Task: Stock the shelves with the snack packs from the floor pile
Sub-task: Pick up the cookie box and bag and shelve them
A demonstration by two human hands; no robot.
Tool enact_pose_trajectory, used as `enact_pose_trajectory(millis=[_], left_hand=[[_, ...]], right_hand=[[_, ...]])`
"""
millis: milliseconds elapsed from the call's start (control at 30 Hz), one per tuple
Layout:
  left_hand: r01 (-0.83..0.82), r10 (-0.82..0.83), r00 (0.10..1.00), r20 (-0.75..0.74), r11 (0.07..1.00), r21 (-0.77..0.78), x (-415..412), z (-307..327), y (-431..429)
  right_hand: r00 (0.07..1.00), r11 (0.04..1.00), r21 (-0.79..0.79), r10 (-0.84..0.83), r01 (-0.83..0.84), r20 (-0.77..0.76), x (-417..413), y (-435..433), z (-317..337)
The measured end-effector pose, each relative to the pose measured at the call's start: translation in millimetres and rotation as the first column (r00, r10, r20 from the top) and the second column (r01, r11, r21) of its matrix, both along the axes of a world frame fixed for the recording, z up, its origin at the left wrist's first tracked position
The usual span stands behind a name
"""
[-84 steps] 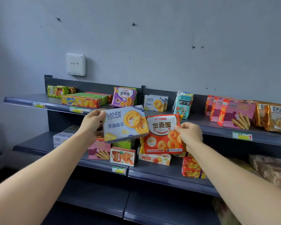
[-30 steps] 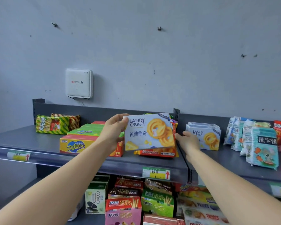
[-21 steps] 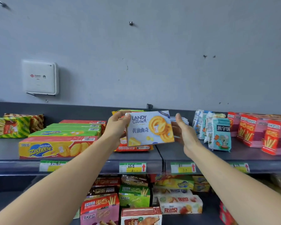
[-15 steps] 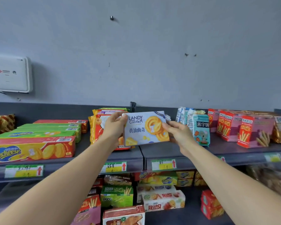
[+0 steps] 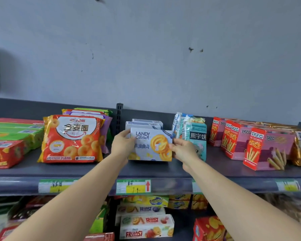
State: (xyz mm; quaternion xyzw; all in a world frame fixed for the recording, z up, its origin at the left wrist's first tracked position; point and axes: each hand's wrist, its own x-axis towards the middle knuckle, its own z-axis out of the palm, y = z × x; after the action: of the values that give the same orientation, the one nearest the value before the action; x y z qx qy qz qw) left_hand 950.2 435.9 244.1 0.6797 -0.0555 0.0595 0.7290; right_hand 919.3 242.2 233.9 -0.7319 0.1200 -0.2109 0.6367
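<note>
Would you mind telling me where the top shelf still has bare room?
Bare strip along the grey top shelf front edge, widest before the pale Landy Castle cookie box. Small gap between it and the red ring-biscuit bag. Rightwards, packs crowd.

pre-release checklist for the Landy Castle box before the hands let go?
1. Grip: left hand and right hand each hold one side of the pale blue Landy Castle cookie box. ok
2. Row: it stands in front of two matching pale blue boxes. ok
3. Facing: label forward, upright. ok
4. Left clearance: gap to the red ring-biscuit bag. ok
5. Right clearance: right hand crowds the teal bear-biscuit pack; contact unclear. cannot tell
6. Seating: base looks down on the dark grey shelf, but full contact is unclear. cannot tell
</note>
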Motion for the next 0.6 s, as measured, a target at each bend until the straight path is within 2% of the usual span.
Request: enact_pose_trajectory(millis=[200, 367, 600], left_hand=[[-0.008, 0.006, 1.0, 0.029, 0.997, 0.08, 7.4, -0.1, -13.5], [0.006, -0.014, 0.998, 0.061, 0.993, 0.121, 19.5, -0.6, -18.0], [0.025, -0.043, 0.996, 0.073, 0.973, 0.231, 28.7, -6.9, -15.1]], right_hand=[[1.0, 0.995, -0.092, -0.03, 0.03, -0.003, 15.7, -0.3, 2.8], [0.998, 0.971, -0.232, -0.06, 0.052, -0.029, 20.8, 5.1, 6.1], [0.991, 0.963, -0.267, -0.072, 0.041, -0.109, 27.8, 10.1, 3.3]])
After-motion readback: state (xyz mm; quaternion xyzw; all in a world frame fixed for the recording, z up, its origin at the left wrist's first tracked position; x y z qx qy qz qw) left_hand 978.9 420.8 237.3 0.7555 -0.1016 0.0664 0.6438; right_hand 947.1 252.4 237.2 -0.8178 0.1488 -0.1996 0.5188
